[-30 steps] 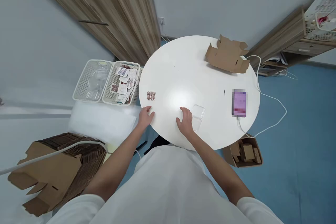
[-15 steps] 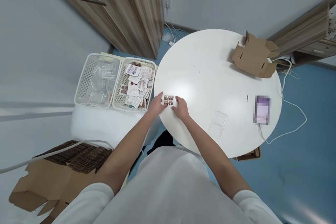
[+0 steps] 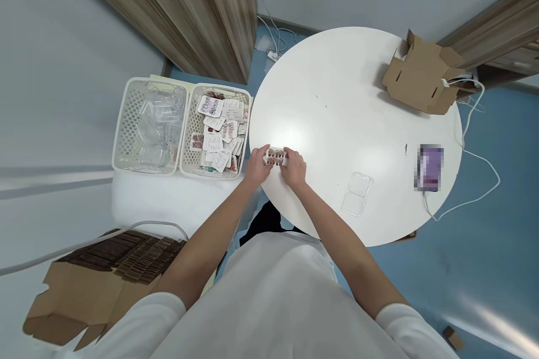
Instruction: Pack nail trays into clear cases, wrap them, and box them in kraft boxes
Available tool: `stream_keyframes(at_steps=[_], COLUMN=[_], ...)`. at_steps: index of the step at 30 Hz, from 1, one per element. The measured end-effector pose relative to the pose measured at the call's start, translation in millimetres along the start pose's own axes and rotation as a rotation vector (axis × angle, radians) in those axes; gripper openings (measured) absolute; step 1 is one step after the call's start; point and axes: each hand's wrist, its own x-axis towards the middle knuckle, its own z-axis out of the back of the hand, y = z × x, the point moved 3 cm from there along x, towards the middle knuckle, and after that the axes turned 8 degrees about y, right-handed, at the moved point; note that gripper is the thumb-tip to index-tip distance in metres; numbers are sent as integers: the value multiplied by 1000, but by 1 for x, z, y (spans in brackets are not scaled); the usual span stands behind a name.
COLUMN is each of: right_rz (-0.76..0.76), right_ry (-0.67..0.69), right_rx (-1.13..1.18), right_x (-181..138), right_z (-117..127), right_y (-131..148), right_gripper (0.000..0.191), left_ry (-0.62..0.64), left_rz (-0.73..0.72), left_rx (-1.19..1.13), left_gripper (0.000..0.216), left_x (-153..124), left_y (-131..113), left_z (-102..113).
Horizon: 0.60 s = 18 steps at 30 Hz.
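A small white card of press-on nails, brown and glossy in two rows, is at the near left edge of the white round table. My left hand pinches its left end between thumb and fingers. At the opposite end, my right hand grips the card the same way. Whether the card touches the tabletop, I cannot tell. An unfolded clear plastic case lies on the table to the right of my right hand.
Left of the table stand a white basket of nail cards and another basket of clear plastic cases. A cardboard box and a blurred purple device with a white cable are on the right. An open carton sits lower left.
My fingers have closed in on both ends of the nail card, which is now gripped from either side. The whole view has shifted slightly with my head.
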Motion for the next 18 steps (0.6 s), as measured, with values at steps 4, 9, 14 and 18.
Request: stream_keyframes(at_steps=[4, 9, 14, 18], right_rz=[75, 197, 248, 256], right_ry=[-29, -6, -7, -33], right_rx=[90, 251, 238, 223], right_x=[-6, -23, -64, -106], right_z=[-2, 9, 38, 63], right_y=[-3, -20, -58, -104], right_gripper=[59, 66, 67, 70], left_ry=[7, 32, 94, 179], left_rz=[-36, -94, -190, -262], left_rx=[19, -10, -43, -32], left_gripper=[65, 69, 68, 70], left_x=[-3, -17, -44, -63], left_y=[-2, -17, -53, -88], left_z=[0, -8, -38, -78])
